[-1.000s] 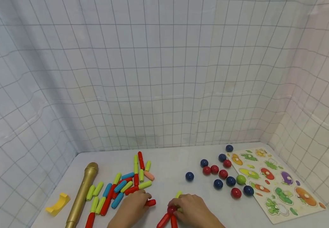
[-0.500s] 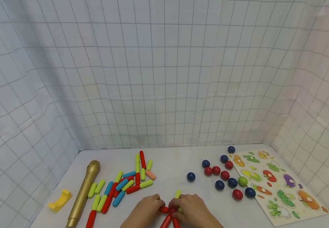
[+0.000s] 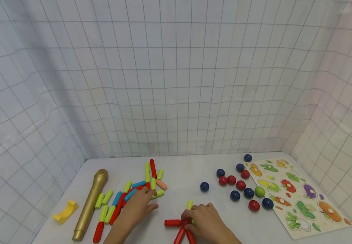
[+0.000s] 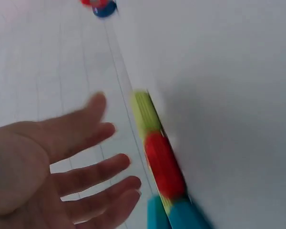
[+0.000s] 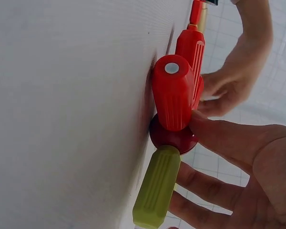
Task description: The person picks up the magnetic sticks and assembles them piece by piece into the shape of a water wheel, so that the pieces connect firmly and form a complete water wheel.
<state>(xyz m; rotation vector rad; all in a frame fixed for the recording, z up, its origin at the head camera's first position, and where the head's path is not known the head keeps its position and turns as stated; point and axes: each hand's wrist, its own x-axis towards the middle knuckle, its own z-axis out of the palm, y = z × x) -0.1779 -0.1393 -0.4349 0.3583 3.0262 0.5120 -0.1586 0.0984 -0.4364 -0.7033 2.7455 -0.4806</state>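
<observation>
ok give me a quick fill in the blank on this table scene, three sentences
1. The right hand holds a dark red ball with red rods and one ____ rod stuck to it.
2. The gold microphone lies to the ____ of the rod pile.
3. Among the loose balls, only one is ____.

Missing words: green; left; green

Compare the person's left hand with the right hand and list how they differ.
The left hand is spread open over the pile of coloured sticks, gripping nothing; the right hand holds the dark red ball with sticks joined to it. In the head view the left hand lies farther out on the table, while the right hand sits nearer the person. Both are bare and low at the table.
</observation>
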